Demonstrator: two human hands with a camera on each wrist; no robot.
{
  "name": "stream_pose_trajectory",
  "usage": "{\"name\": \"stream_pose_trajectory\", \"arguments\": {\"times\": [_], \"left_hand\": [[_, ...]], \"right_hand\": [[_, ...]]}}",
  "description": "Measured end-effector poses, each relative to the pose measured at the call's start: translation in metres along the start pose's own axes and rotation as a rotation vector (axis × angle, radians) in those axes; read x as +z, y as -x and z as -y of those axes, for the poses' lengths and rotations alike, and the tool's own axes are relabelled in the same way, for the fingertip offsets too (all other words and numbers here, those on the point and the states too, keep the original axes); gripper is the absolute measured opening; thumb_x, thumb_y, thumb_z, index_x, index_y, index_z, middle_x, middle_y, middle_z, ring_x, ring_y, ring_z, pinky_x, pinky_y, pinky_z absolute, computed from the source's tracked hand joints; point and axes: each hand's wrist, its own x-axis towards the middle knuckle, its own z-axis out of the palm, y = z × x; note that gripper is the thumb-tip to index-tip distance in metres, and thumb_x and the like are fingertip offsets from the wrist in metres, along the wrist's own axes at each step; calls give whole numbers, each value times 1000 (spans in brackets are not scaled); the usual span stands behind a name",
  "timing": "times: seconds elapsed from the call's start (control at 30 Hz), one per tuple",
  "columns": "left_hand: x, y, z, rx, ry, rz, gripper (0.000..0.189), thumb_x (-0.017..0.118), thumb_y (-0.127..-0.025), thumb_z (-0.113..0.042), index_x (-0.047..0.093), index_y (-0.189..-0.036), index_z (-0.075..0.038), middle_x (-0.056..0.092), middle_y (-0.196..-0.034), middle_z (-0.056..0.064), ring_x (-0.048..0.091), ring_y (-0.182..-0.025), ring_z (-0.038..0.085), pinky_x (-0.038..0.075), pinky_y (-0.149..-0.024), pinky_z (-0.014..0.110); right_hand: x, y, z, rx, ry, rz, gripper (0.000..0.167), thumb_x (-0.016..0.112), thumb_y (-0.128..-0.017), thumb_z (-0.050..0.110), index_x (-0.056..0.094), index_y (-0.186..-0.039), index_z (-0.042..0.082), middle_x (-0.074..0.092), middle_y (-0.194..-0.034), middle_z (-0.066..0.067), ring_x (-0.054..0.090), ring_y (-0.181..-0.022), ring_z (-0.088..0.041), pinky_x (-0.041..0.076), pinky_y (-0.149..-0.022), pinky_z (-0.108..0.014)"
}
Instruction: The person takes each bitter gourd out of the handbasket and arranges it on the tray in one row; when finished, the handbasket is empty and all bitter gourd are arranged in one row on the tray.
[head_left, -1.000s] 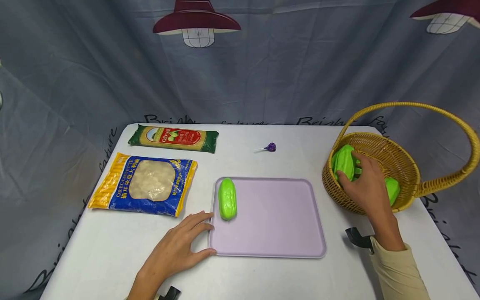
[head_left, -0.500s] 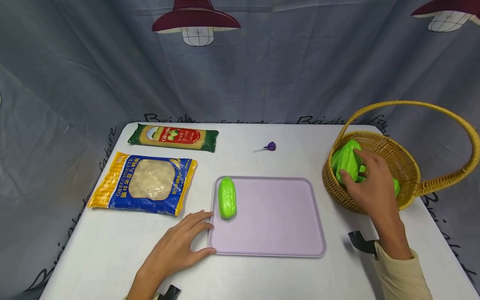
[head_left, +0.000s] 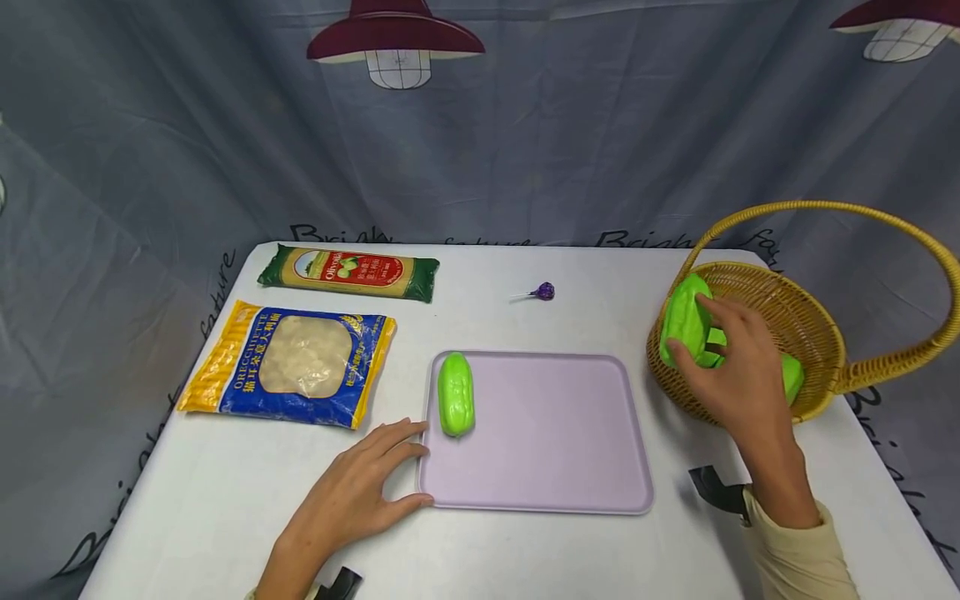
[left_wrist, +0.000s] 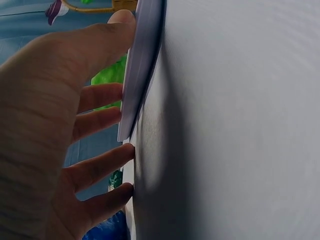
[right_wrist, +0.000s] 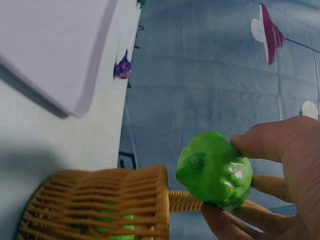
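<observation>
My right hand (head_left: 738, 367) holds a glossy green ribbed gourd (head_left: 686, 321) between thumb and fingers, at the left rim of the wicker basket (head_left: 813, 333). In the right wrist view the gourd (right_wrist: 212, 167) shows its lumpy end with a small stem scar, above the basket rim (right_wrist: 145, 190). More green pieces (head_left: 791, 377) lie inside the basket, partly hidden by the hand. My left hand (head_left: 356, 492) rests at the left edge of the lilac tray (head_left: 555, 442), fingers spread and thumb tip (left_wrist: 122, 17) at the rim. Another green gourd (head_left: 455, 394) lies lengthwise on the tray's left side.
Left of the tray lies a blue-and-yellow pasta bag (head_left: 300, 358), with a green-ended pasta packet (head_left: 352, 271) behind it. A purple lollipop (head_left: 543, 291) lies near the back edge of the white table (head_left: 525, 558). The basket's tall handle (head_left: 832, 206) arches up at the right.
In the right hand, the gourd has been lifted slightly and shifted toward the basket's left rim. The left hand keeps its place at the tray.
</observation>
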Motion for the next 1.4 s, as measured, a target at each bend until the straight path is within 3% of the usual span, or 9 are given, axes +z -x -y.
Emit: {"name": "stream_pose_trajectory", "arguments": {"times": [0.37,0.43,0.5,0.57,0.63,0.8,0.97,1.2,1.4], "left_hand": [[1,0,0,6,7,-2,53,91,-82,-56,75,-121,-24,62,-153,-4,57,-144,23,47,-122,44],[2,0,1,7,5,-4,53,91,-82,-56,75,-120,-24,62,-152,-4,57,-144,23,46,-122,44],[2,0,0,4,1,-5,52,91,-82,-56,75,-120,-24,63,-152,-5,57,-144,22,46,-122,43],[2,0,0,1,2,-4,51,91,-82,-55,75,-120,-25,63,-152,-5,57,-144,22,46,-122,43],[2,0,0,-3,4,-3,51,91,-82,-55,75,-121,-25,63,-152,-5,58,-144,22,46,-122,43],[1,0,1,-6,16,-3,51,91,-82,-55,75,-121,-25,62,-152,-5,57,-144,23,46,-123,43],[1,0,1,-11,18,0,51,91,-83,-55,75,-121,-26,62,-152,-6,57,-145,21,45,-123,42],[1,0,1,-18,19,2,51,90,-83,-56,75,-121,-26,61,-153,-6,56,-145,21,47,-122,43],[0,0,0,-44,41,27,50,89,-85,-56,75,-123,-27,60,-154,-8,55,-147,20,46,-123,43]], "right_hand": [[21,4,14,-74,-35,24,66,88,-85,6,62,-145,-2,57,-142,-29,62,-116,-44,36,-78,8],[28,7,16,-95,-19,40,67,89,-84,6,62,-145,-2,57,-142,-29,61,-120,-46,48,-81,-5],[35,11,18,-115,-2,62,68,89,-84,7,62,-145,-2,57,-142,-30,59,-126,-47,58,-90,-28],[42,15,20,-127,1,84,69,90,-84,8,61,-146,-2,57,-143,-29,61,-123,-46,60,-88,-48],[48,18,22,-141,-16,107,70,90,-84,6,60,-147,-2,57,-144,-29,62,-122,-45,60,-87,-59],[62,26,29,-167,-36,160,70,90,-84,4,60,-147,-2,56,-144,-28,61,-123,-44,65,-76,-52],[74,33,37,-179,-41,204,70,91,-83,7,60,-146,-2,56,-143,-28,62,-123,-45,65,-80,-56],[87,43,49,-156,-35,319,70,88,-89,16,57,-151,4,53,-150,-24,68,-113,-38,66,-78,-48],[94,50,59,-177,-26,364,68,87,-91,21,58,-151,6,54,-150,-22,66,-118,-38,63,-84,-52]]}}
